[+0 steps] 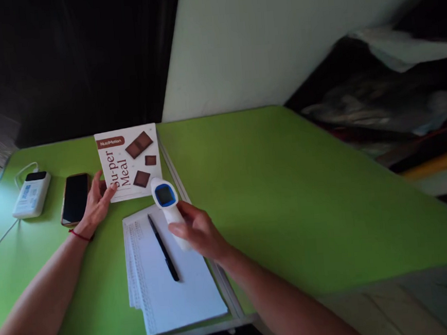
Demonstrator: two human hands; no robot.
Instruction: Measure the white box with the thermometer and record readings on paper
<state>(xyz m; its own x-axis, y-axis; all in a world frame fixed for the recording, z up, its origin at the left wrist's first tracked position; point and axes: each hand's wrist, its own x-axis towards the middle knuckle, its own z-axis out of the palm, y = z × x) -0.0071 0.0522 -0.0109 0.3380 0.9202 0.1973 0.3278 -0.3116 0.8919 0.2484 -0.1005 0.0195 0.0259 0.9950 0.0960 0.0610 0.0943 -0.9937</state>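
Note:
A white infrared thermometer (164,193) with a blue-framed dark screen is gripped by its handle in my right hand (198,229). Its head is close to the lower right corner of a white box (146,166) printed "Su-per Meal" with brown chocolate squares. My left hand (99,200) holds that box at its lower left edge, thumb on the front and the other fingers partly hidden behind. Beneath my right hand lies a stack of paper sheets (187,299) with handwriting along the left margins. A black pen (163,248) rests on the top sheet.
Left of my left hand lies a dark phone (76,198). Beyond it sits a white power bank (32,195) with a cable (1,242). A metal seam (175,171) runs across the green table (307,197). Dark, blurred items (388,103) are piled at the right.

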